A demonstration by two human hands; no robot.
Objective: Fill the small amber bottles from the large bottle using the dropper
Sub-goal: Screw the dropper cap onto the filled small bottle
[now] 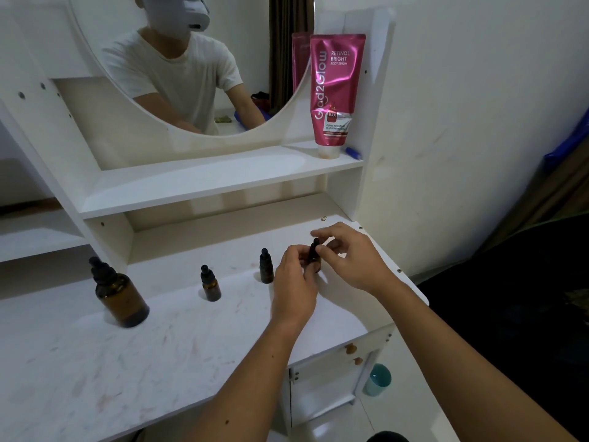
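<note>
Small bottle (314,255) right of the large bottle (119,293) mostly hidden behind fingers (301,253); fill levels unreadable; counter (127,362) cut off left.

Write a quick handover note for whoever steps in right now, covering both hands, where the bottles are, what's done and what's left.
Left hand grips the body of a small amber bottle at the right of the tabletop.
Right hand pinches that bottle's dropper cap.
Two more small bottles, one in the middle and one further left, stand capped.
Large bottle stands capped at far left, untouched.
Fill levels cannot be told.
Left: uncap, transfer liquid with the dropper, recap each.
</note>
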